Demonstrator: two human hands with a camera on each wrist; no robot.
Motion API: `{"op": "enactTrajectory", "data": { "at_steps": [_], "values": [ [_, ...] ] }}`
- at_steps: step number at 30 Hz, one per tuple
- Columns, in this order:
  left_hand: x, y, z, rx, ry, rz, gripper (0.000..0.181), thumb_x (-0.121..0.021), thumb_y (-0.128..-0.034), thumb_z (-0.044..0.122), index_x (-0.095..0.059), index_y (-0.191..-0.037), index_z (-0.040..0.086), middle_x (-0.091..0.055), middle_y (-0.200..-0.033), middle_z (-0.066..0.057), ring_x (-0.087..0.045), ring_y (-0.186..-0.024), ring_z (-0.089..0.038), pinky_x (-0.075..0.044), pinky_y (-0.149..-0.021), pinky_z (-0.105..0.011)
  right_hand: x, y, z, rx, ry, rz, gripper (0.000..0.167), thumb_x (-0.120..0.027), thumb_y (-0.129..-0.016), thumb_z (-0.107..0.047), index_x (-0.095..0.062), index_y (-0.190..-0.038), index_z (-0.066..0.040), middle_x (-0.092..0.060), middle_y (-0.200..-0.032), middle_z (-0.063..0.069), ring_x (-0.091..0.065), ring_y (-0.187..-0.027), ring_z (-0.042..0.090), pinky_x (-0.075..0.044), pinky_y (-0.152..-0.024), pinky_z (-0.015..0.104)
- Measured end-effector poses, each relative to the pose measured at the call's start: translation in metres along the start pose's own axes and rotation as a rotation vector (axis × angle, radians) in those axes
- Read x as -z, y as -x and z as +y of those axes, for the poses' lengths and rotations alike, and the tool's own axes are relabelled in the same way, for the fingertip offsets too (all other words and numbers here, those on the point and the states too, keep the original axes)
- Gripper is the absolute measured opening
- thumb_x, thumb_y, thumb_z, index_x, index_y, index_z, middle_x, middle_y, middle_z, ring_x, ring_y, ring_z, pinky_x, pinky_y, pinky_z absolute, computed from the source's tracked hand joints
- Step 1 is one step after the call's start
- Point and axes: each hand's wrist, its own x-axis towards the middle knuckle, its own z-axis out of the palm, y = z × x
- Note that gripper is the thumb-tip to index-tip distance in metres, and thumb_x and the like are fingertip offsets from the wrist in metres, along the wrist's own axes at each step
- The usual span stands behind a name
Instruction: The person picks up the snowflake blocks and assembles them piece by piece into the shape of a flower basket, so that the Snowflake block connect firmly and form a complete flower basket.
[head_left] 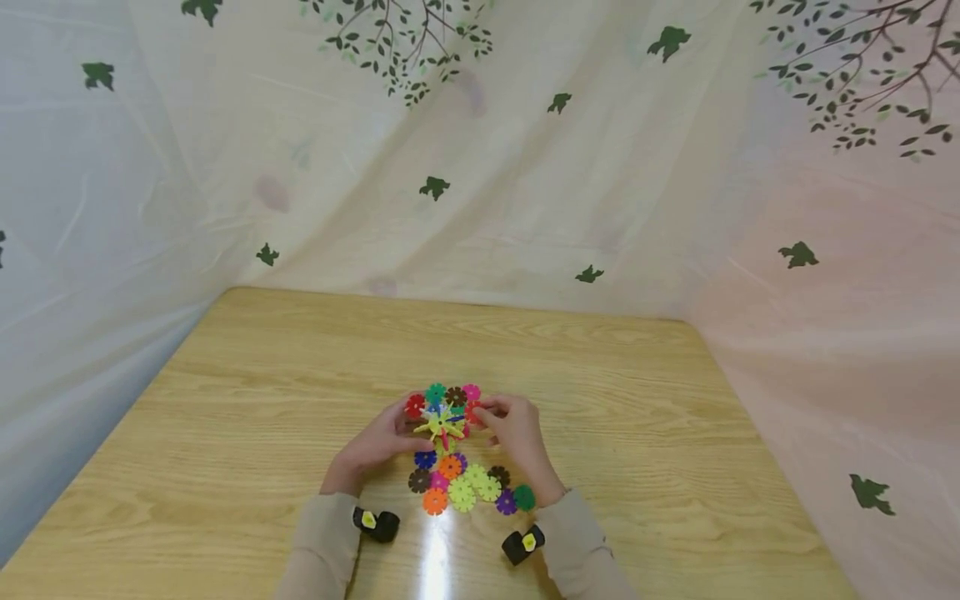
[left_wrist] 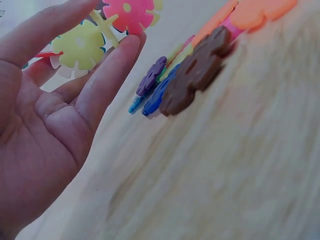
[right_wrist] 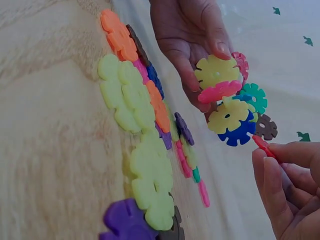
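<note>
My left hand (head_left: 382,437) holds a cluster of joined flower-shaped plastic discs (right_wrist: 216,71) above the table, thumb on one side and fingers on the other. Yellow, pink, blue, green and brown notched discs make up the cluster, set at differing angles. Between thumb and fingers, my right hand (head_left: 517,425) pinches a red disc (right_wrist: 263,146), seen edge-on in the right wrist view. The red disc's tip meets the rim of a blue disc (right_wrist: 237,132) in the cluster; whether their slots are engaged I cannot tell. In the left wrist view a yellow disc (left_wrist: 80,45) shows behind the fingers.
Several loose flower discs lie on the wooden table (head_left: 225,467) just in front of the cluster, among them an orange disc (head_left: 435,502), a yellow-green disc (head_left: 462,493) and a dark green disc (head_left: 524,498). A leaf-printed curtain (head_left: 510,208) hangs behind the table.
</note>
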Motion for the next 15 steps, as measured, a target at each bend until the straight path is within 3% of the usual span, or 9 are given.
{"op": "enactTrajectory", "data": {
  "at_steps": [5, 10, 15],
  "values": [
    [-0.002, -0.0001, 0.0001, 0.0, -0.022, 0.021, 0.082, -0.074, -0.0838, 0.013, -0.027, -0.151, 0.008, -0.039, -0.15, -0.02, -0.042, -0.134, -0.044, -0.037, -0.112, -0.053, 0.0011, 0.0005, 0.0001, 0.004, 0.034, -0.018, 0.017, -0.066, -0.092, -0.014, -0.073, -0.103, -0.002, -0.072, -0.084, 0.013, -0.069, -0.068, 0.025, -0.058, -0.052, 0.029],
    [-0.0047, -0.0016, 0.0004, -0.024, -0.02, 0.004, 0.08, -0.073, -0.0839, 0.011, -0.029, -0.151, 0.009, -0.041, -0.149, -0.02, -0.043, -0.134, -0.043, -0.038, -0.112, -0.052, 0.0012, 0.0016, 0.0015, 0.024, 0.074, -0.034, 0.017, -0.066, -0.092, -0.014, -0.073, -0.103, -0.003, -0.072, -0.083, 0.012, -0.066, -0.062, 0.021, -0.057, -0.05, 0.028],
    [-0.0076, -0.0035, 0.0007, -0.039, -0.044, 0.018, 0.077, -0.074, -0.0838, 0.011, -0.032, -0.149, 0.007, -0.046, -0.146, -0.02, -0.046, -0.132, -0.042, -0.041, -0.11, -0.051, 0.0007, 0.0015, 0.0023, 0.015, 0.053, -0.026, 0.015, -0.066, -0.091, -0.012, -0.073, -0.1, -0.002, -0.072, -0.083, 0.012, -0.066, -0.062, 0.017, -0.057, -0.051, 0.027]
  ]
}}
